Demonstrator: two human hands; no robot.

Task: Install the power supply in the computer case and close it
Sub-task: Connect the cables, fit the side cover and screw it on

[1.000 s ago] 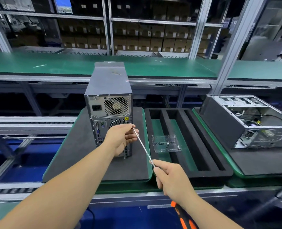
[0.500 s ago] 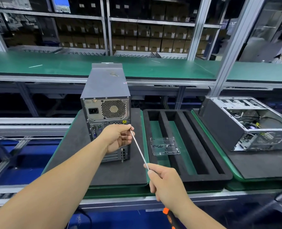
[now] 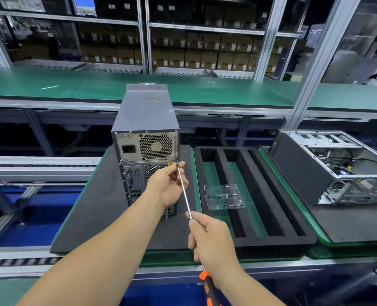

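Note:
A grey computer case (image 3: 146,120) stands upright on a black foam mat (image 3: 99,208), its rear panel facing me. The power supply (image 3: 146,146), with fan grille and black socket, fills the top of that panel. My left hand (image 3: 167,184) pinches the tip of a long screwdriver shaft (image 3: 184,191) against the case's rear right edge, just below the power supply. My right hand (image 3: 212,241) grips the same shaft lower down. The orange and black handle (image 3: 208,288) sticks out below my wrist.
A black foam tray (image 3: 253,246) with long slots lies to the right, holding a clear plastic screw box (image 3: 224,196). Further right a second case (image 3: 337,168) lies open on its side. A green conveyor bench (image 3: 72,85) runs behind, and shelves of boxes stand beyond it.
The screwdriver tip and my left hand have risen up the rear panel to just below the power supply. My right hand followed, and the view shifted slightly.

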